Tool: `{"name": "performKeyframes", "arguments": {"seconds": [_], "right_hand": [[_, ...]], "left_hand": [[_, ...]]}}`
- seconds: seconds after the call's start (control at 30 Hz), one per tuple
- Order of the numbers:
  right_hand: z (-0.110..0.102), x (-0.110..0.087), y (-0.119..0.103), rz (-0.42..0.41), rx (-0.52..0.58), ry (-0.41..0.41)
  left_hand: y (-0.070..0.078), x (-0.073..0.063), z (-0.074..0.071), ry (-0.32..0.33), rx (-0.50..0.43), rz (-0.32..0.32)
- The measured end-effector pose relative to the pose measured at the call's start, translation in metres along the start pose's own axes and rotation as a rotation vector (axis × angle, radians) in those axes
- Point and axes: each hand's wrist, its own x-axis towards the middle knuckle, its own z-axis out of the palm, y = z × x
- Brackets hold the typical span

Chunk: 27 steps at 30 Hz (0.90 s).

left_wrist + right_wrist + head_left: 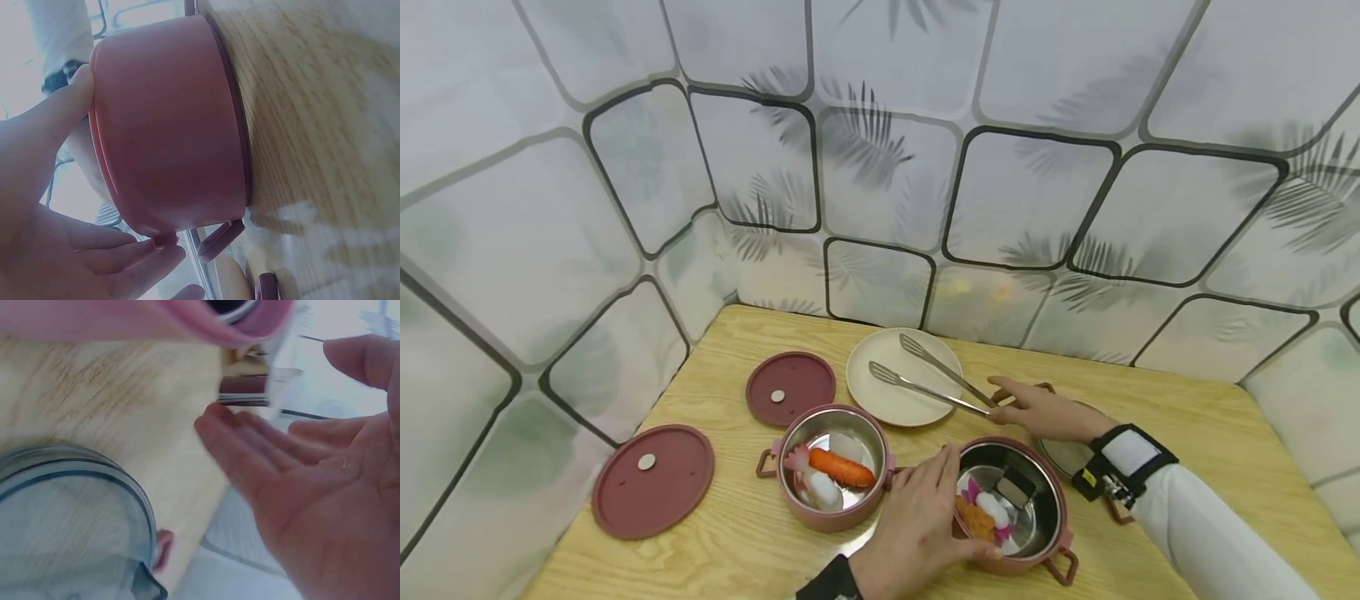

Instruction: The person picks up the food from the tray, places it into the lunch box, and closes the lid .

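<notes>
In the head view my left hand (917, 525) grips the right-hand pink pot (1051, 479) at its left side. The left wrist view shows the thumb on the rim and fingers around a side handle (215, 240). That pot holds a dark brown block (1015, 486), a white-and-pink toy food piece (994, 510) and an orange piece (975, 521). My right hand (1037, 411) reaches over the far side, its fingertips right at the joined end of metal slotted tongs (925, 387). In the right wrist view its fingers are extended, thumb apart.
The tongs lie across a cream plate (868, 392). Left of it stands another pink pot (827, 522) with an orange toy piece (842, 468) and a white one (823, 490). Two dark red lids (790, 375) (662, 492) lie leftward. A round glass-topped vessel (75, 519) sits beneath my right forearm.
</notes>
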Motion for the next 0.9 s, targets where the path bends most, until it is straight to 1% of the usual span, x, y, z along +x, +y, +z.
{"name": "performKeyframes", "arguments": {"seconds": [0.07,0.13,0.23,0.3,0.4,0.5,0.57,0.67,0.77,0.8,0.9], "right_hand": [[0.0,-0.014,0.001,0.013,0.015,0.054],[0.003,-0.03,0.0,0.004,0.006,0.129],[0.014,-0.055,-0.007,-0.044,-0.017,0.277],[0.025,-0.072,-0.017,-0.081,-0.024,0.382],[0.047,-0.093,-0.035,-0.185,-0.024,0.556],[0.073,-0.103,-0.052,-0.331,-0.002,0.668],[0.088,-0.105,-0.06,-0.412,0.015,0.703],[0.106,-0.104,-0.069,-0.479,0.013,0.712],[0.118,-0.101,-0.077,-0.487,-0.015,0.71],[0.121,-0.1,-0.08,-0.483,-0.028,0.706],[0.127,-0.093,-0.087,-0.509,-0.021,0.685]], "left_hand": [[0.001,0.0,0.001,0.001,-0.004,-0.001],[0.002,0.001,0.001,0.0,-0.007,0.0],[0.003,0.0,0.001,-0.012,-0.015,0.0],[0.003,-0.001,0.001,-0.023,-0.029,0.004],[0.002,-0.003,-0.002,-0.033,-0.048,0.011],[-0.003,-0.008,-0.009,-0.027,-0.082,0.025],[-0.006,-0.012,-0.016,-0.022,-0.107,0.042],[-0.013,-0.022,-0.031,-0.021,-0.15,0.064],[-0.024,-0.037,-0.046,0.002,-0.189,0.056],[-0.028,-0.043,-0.051,0.025,-0.206,0.048],[-0.043,-0.06,-0.065,0.124,-0.207,0.014]]}}
